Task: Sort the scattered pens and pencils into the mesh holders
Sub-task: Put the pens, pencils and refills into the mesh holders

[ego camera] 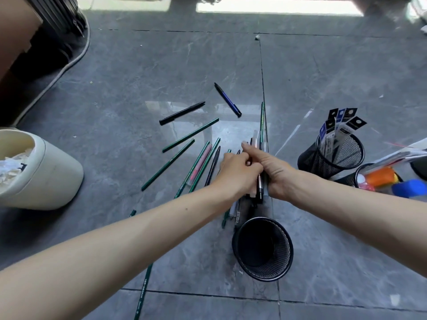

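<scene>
Two hands meet just beyond an empty mesh holder point(280, 255) on a grey tiled floor point(138, 77). The right hand point(275, 172) wraps round a bundle of pens point(260, 144). The left hand point(238, 172) curls its fingers onto the same bundle. Pens look light, stiff and smooth, likely to slide, so a mid-length grip suits. Green pencils point(178, 158) lie loose beyond the holder, leftward, with open floor around.
</scene>
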Motion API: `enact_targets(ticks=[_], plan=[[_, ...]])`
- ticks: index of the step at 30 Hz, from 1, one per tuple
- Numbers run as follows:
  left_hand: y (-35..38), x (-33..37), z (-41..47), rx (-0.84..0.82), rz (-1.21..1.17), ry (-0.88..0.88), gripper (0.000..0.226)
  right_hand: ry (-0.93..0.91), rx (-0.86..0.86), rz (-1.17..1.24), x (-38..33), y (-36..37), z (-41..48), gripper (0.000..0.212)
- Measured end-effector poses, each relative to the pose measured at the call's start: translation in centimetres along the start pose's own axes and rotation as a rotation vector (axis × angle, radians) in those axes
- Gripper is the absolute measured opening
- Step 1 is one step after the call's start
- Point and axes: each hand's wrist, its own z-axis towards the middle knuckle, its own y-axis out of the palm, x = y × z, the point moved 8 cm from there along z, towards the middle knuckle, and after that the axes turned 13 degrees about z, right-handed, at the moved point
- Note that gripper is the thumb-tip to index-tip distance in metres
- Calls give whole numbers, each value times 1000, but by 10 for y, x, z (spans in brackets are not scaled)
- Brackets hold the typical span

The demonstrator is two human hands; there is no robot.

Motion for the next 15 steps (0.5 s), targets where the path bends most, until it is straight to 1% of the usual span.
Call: enact_targets(ticks=[2,3,4,5,7,9,11,13,15], plan=[[-6,-9,2,46,-62,6,22,12,-5,20,-2,-3,0,18],[-13,-12,4,68,-95,22,21,9,8,22,-3,-6,-1,15],[-24,-18,6,115,-75,27,20,1,28,16,-5,-9,-2,14],[-37,-25,10,194,27,21,17,-5,48,7,-6,-13,-3,14],[-62,-43,17,345,351,-20,9,17,64,-25,-5,-18,-5,11],[-74,-63,22,390,580,-98,5,74,49,-78,0,-19,-7,5],[-75,-81,24,363,677,-165,3,141,19,-124,7,-19,-9,6],[-75,-90,26,356,696,-186,11,187,-1,-155,11,-16,-12,4],[-77,-88,26,371,720,-175,14,196,-4,-191,12,-17,-11,11]])
